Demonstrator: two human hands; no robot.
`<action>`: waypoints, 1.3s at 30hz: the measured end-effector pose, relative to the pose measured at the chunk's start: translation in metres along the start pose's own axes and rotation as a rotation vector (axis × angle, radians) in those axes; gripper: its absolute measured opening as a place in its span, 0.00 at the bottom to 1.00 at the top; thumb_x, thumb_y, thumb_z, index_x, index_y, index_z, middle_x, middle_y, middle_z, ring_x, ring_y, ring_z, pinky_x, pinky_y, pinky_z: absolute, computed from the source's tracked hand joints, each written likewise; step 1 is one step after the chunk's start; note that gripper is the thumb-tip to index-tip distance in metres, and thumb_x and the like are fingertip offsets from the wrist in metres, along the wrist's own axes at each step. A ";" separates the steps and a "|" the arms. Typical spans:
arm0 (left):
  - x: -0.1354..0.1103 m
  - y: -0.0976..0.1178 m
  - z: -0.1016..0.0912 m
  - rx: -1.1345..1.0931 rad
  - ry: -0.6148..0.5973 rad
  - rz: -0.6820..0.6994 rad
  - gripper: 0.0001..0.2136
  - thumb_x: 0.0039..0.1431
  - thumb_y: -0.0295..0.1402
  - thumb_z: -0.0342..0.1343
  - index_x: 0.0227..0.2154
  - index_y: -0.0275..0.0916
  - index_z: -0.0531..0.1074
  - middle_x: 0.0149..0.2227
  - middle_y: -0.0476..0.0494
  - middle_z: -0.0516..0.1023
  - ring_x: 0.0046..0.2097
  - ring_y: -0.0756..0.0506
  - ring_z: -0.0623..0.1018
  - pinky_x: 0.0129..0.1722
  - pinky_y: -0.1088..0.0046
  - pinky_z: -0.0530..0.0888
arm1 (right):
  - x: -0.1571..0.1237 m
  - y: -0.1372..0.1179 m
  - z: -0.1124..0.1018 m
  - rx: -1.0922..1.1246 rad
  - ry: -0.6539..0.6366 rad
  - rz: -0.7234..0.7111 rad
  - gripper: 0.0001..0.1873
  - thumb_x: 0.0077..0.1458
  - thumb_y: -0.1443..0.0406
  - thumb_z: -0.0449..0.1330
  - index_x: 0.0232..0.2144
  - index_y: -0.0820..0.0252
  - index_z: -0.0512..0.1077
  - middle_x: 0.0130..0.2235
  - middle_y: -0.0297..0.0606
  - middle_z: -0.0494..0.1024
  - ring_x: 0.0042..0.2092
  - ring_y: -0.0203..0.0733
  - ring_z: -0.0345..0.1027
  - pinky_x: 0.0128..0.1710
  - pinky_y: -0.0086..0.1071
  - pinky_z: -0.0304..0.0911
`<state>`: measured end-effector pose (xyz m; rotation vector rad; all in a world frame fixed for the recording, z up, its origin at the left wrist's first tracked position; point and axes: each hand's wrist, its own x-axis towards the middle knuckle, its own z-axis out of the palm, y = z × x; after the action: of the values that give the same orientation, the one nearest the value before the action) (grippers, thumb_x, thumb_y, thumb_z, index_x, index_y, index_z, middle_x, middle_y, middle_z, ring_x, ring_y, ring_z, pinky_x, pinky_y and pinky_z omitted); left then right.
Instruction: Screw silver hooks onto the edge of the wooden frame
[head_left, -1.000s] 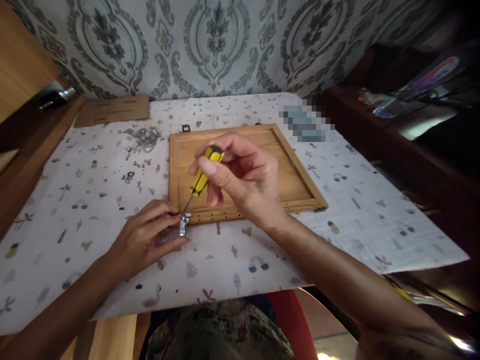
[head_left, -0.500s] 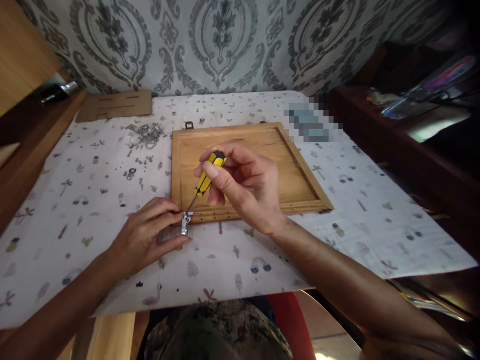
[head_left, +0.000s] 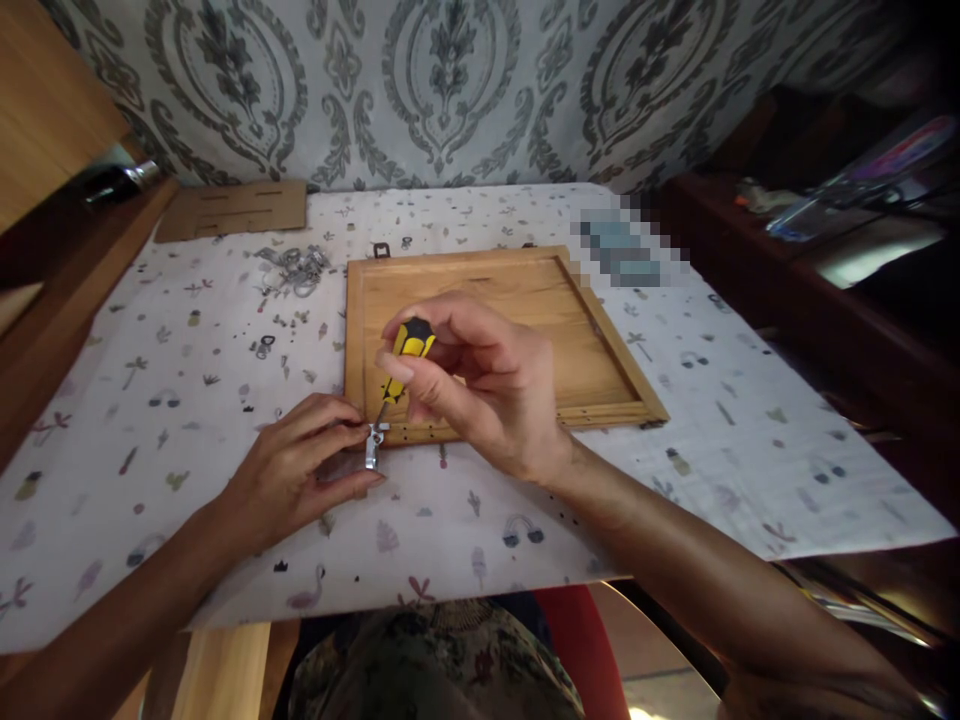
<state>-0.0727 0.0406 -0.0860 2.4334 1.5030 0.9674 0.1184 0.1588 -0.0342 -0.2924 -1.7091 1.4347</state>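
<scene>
Aslant, screwdriver (head_left: 412,345), between right fingers (head_left: 459,308), over latch (head_left: 373,454)

Screwdriver (head_left: 411,345), mid-frame: smooth plastic handle, slight sheen; metal shaft
Clasp (head_left: 372,452), below it: bare metal, glossy
Framed panel (head_left: 540,300), center: wood, grain showing, low sheen
Table cover (head_left: 465,545): smooth, mostly matt, cloth or plastic unclear
Fittings pile (head_left: 300,272), left: shiny metal
Slotted sheet (head_left: 232,212), upper left: matt cardboard
Wall covering (head_left: 450,90), top: matt, cloth or paper unclear
</scene>
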 end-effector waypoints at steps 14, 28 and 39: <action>0.000 0.000 -0.001 -0.015 -0.004 0.002 0.13 0.65 0.36 0.63 0.49 0.40 0.73 0.49 0.38 0.76 0.50 0.40 0.78 0.47 0.58 0.81 | 0.010 -0.004 -0.006 0.000 -0.255 0.023 0.11 0.66 0.61 0.59 0.49 0.57 0.72 0.41 0.32 0.74 0.29 0.27 0.69 0.28 0.22 0.71; 0.000 0.000 0.000 -0.029 0.007 -0.008 0.14 0.64 0.36 0.64 0.50 0.42 0.74 0.49 0.39 0.77 0.51 0.40 0.78 0.48 0.57 0.81 | 0.003 -0.016 -0.002 -0.153 -0.007 -0.045 0.13 0.64 0.56 0.63 0.39 0.60 0.74 0.38 0.33 0.75 0.23 0.24 0.67 0.21 0.21 0.64; 0.000 0.000 0.002 -0.032 0.038 0.004 0.13 0.63 0.37 0.64 0.49 0.42 0.75 0.47 0.39 0.78 0.48 0.41 0.79 0.45 0.59 0.81 | 0.004 -0.005 -0.001 -0.158 0.011 -0.057 0.13 0.64 0.54 0.62 0.40 0.57 0.74 0.39 0.34 0.76 0.22 0.26 0.66 0.22 0.23 0.65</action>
<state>-0.0720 0.0415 -0.0872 2.4098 1.4830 1.0357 0.1183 0.1602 -0.0277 -0.3344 -1.8102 1.2577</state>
